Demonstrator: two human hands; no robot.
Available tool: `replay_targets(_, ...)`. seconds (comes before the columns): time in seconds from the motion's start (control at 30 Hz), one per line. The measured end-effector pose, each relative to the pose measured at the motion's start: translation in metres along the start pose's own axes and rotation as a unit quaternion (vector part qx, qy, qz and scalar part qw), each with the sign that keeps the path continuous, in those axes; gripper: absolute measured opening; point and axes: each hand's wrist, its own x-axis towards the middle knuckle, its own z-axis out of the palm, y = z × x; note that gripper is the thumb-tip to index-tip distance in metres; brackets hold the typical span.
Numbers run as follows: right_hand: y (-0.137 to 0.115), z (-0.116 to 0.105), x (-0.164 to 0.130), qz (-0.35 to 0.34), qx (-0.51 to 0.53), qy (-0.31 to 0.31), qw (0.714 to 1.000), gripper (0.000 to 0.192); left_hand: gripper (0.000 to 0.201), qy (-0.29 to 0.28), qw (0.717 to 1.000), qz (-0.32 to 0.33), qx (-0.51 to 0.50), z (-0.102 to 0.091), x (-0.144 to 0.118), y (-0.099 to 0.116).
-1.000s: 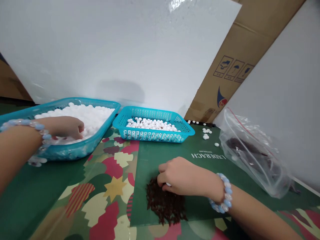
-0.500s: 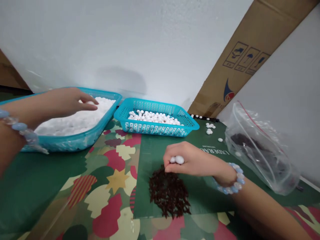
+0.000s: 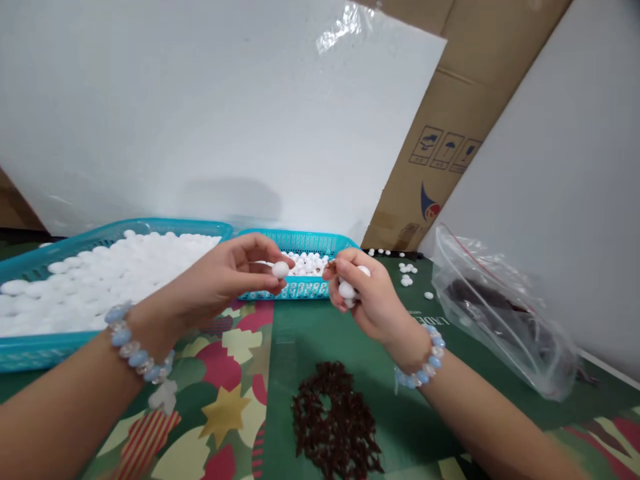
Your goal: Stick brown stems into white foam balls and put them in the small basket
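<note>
My left hand (image 3: 220, 280) is raised over the table and pinches one small white ball (image 3: 280, 269) between thumb and fingers. My right hand (image 3: 363, 293) is lifted close beside it, curled around white balls (image 3: 347, 289), with one more showing at its fingertips. Both hands hover in front of the small teal basket (image 3: 300, 288), which holds several white balls. Below the hands a pile of small dark brown pieces (image 3: 333, 420) lies on the green mat.
A large teal tray (image 3: 30, 347) full of white balls sits at the left. A clear zip bag (image 3: 500, 313) with dark pieces lies at the right. Loose white balls (image 3: 407, 280) dot the mat near a leaning cardboard box (image 3: 450, 133).
My left hand left the large tray and came to the middle with one white ball. My right hand rose from the dark pile, still holding white balls, to meet it.
</note>
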Motion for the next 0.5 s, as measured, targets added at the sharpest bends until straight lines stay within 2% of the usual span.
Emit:
replay_targets(0.13, 0.000, 0.005, 0.002, -0.030, 0.033, 0.022, 0.999, 0.013, 0.010, 0.004, 0.999, 0.014, -0.050, 0.012, -0.001, -0.001)
replay_targets(0.27, -0.002, 0.005, 0.000, -0.034, 0.042, 0.015, 0.998, 0.010, 0.007, 0.021, 0.995, 0.033, -0.086, 0.019, 0.002, -0.001)
replay_targets(0.5, -0.010, 0.006, -0.005, -0.008, 0.064, -0.017, 0.998, 0.014, 0.016, 0.021, 0.982, 0.036, -0.182, 0.025, 0.002, -0.002)
